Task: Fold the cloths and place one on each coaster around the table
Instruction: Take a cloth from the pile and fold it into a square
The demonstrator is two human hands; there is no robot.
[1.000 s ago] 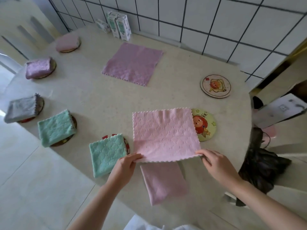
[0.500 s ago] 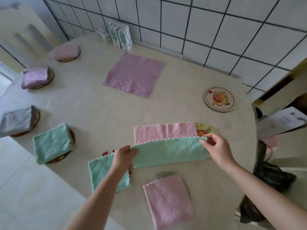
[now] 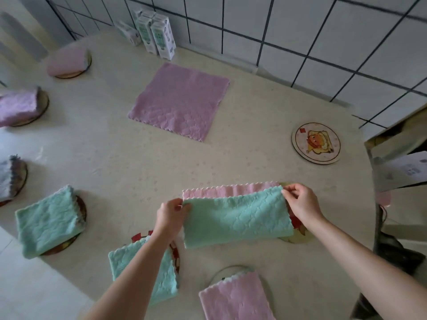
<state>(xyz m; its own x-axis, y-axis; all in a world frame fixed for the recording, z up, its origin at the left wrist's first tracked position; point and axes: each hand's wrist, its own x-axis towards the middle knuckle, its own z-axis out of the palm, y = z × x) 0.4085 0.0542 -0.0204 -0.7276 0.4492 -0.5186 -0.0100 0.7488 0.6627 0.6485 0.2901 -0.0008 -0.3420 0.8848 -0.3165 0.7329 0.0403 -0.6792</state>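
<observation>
Table (image 3: 254, 158) | cloth (image 3: 235, 220) stretched between left hand (image 3: 172, 214) and right hand (image 3: 301, 202) — both pinching corners

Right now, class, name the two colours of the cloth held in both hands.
The cloth is mint green on top, pink along its far edge; head view.

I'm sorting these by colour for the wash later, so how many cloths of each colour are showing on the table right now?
Green cloths: 2
Pink cloths: 2
Purple cloths: 2
Grey cloth: 1
Pink-and-green cloth, half folded: 1
Total: 8
</observation>
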